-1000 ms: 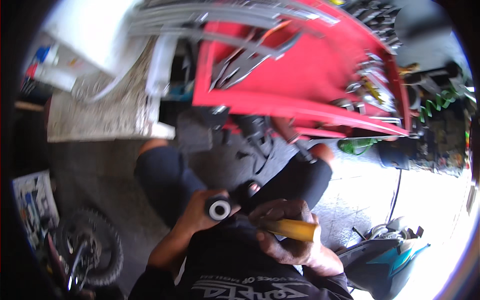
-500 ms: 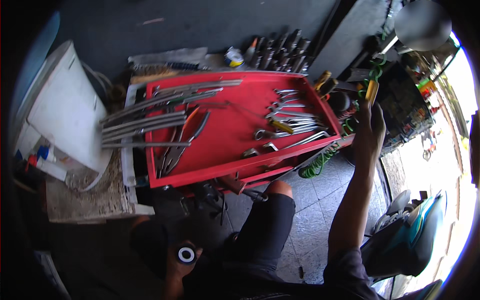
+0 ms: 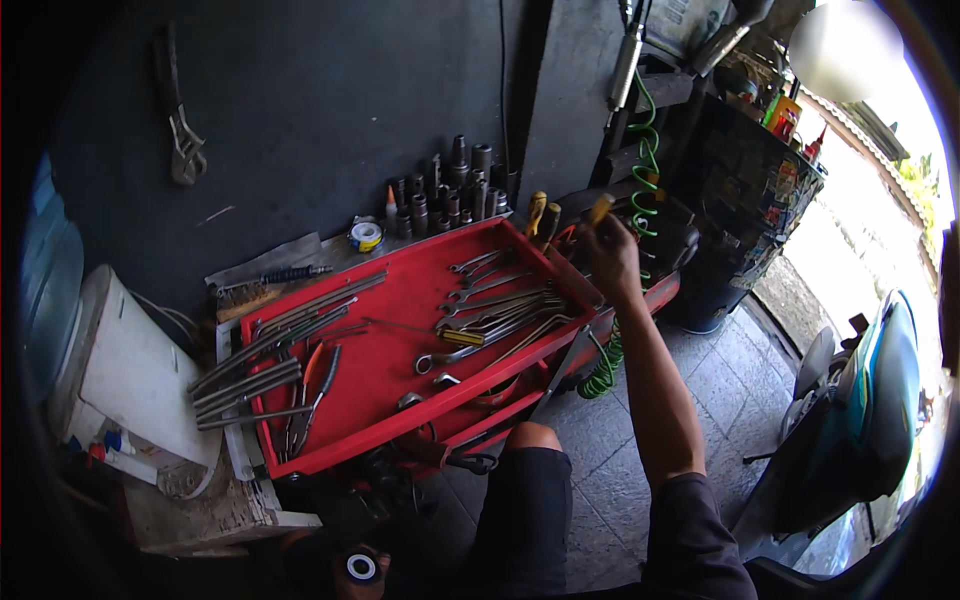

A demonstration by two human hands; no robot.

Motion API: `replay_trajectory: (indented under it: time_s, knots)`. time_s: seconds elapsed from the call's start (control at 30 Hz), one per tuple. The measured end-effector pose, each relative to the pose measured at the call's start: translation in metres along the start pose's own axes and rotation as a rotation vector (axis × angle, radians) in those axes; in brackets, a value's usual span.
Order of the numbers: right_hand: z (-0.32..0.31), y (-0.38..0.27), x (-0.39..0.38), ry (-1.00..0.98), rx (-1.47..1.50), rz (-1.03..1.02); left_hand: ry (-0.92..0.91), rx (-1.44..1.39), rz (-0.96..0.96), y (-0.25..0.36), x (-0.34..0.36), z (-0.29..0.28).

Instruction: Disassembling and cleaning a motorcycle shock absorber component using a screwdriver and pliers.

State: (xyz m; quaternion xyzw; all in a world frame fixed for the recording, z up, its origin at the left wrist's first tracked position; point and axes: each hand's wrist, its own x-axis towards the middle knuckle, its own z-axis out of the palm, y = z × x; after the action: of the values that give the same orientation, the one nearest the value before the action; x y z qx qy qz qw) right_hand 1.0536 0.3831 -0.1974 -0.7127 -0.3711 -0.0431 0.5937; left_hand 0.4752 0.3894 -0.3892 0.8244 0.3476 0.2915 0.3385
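Note:
My right hand (image 3: 611,252) is stretched out past the far right corner of a red tool tray (image 3: 400,300), closed on a yellow-handled tool (image 3: 600,208) held upright. Two more yellow handles (image 3: 541,218) stick up just left of it. My left hand (image 3: 350,572) stays low at the bottom edge, gripping a black cylinder with a white end (image 3: 361,567). The tray holds several wrenches (image 3: 495,310), long bars (image 3: 270,350) and pliers (image 3: 310,385).
A row of dark sockets (image 3: 445,190) stands behind the tray against a dark wall. A green coiled hose (image 3: 640,170) hangs at right beside a black cabinet (image 3: 750,210). A teal scooter (image 3: 865,400) stands far right. A white container (image 3: 125,370) sits left.
My right hand went from my lap up and out to the tray's far right corner with the yellow-handled tool. The view rose from my lap to the wall.

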Motion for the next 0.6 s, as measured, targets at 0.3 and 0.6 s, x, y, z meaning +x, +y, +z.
replay_trajectory:
  time_s: [0.3,0.6]
  knots:
    - [0.011,0.024,0.010,-0.013,0.016,-0.037,0.025,-0.340,-0.385,-0.018,-0.002,0.011]
    - [0.021,0.023,0.009,-0.019,-0.320,-0.333,0.228,-0.415,-0.417,-0.050,-0.044,-0.020]
